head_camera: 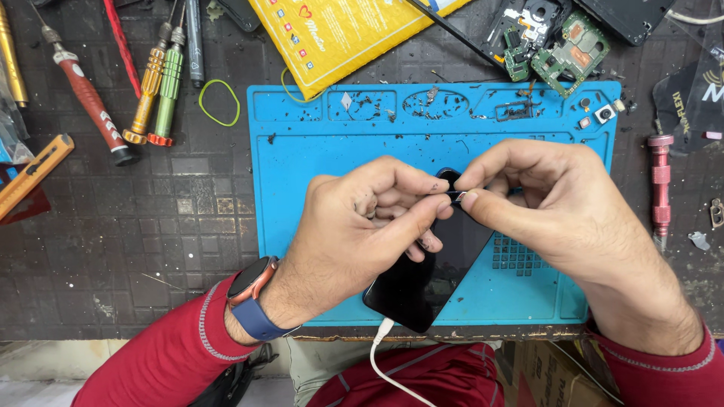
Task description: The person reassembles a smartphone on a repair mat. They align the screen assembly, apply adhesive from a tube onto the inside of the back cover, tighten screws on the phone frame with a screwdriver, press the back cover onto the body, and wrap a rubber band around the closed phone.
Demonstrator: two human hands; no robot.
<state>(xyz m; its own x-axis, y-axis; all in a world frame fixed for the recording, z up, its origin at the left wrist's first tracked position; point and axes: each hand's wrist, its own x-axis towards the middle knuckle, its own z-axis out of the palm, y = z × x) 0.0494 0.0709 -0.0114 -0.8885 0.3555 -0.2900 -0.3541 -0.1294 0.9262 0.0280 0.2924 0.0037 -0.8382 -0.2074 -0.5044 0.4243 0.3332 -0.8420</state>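
A black smartphone (pixel 422 283) lies screen-up and slanted on a blue silicone repair mat (pixel 317 151), with a white cable (pixel 386 360) plugged into its near end. My left hand (pixel 362 218) grips the phone's upper part, thumb along its edge. My right hand (pixel 543 200) pinches a tiny dark part (pixel 455 195) between thumb and forefinger, right at the phone's top edge. The phone's top end is mostly hidden by my fingers.
Several screwdrivers (pixel 154 83) and a green rubber band (pixel 219 102) lie left of the mat. A yellow padded envelope (pixel 339 34) and green circuit boards (pixel 562 49) sit behind it. A red-handled tool (pixel 661 188) lies at the right. Small debris fills the mat's top trays.
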